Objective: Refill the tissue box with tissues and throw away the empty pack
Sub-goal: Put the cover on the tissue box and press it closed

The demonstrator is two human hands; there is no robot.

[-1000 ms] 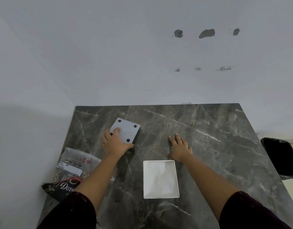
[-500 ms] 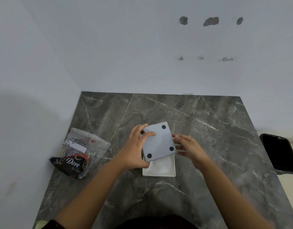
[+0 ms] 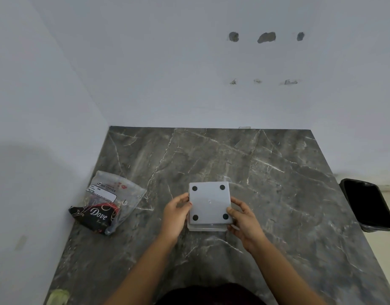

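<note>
A square grey base panel (image 3: 209,202) with four black feet lies flat on top of the white tissue box (image 3: 206,228), covering its opening; only the box's near rim shows. My left hand (image 3: 175,213) grips the panel's left edge and my right hand (image 3: 244,219) grips its right edge. The tissues inside are hidden. The flattened plastic tissue pack (image 3: 106,202), clear with a dark "Dove" print, lies on the table to the left, apart from my hands.
The dark marble table (image 3: 266,172) sits in a corner between white walls. A black bin (image 3: 368,205) with a liner stands on the floor past the table's right edge.
My left hand carried the grey panel from the far left of the table onto the open white box. My right hand joined it, and the panel now lies level on the box.
</note>
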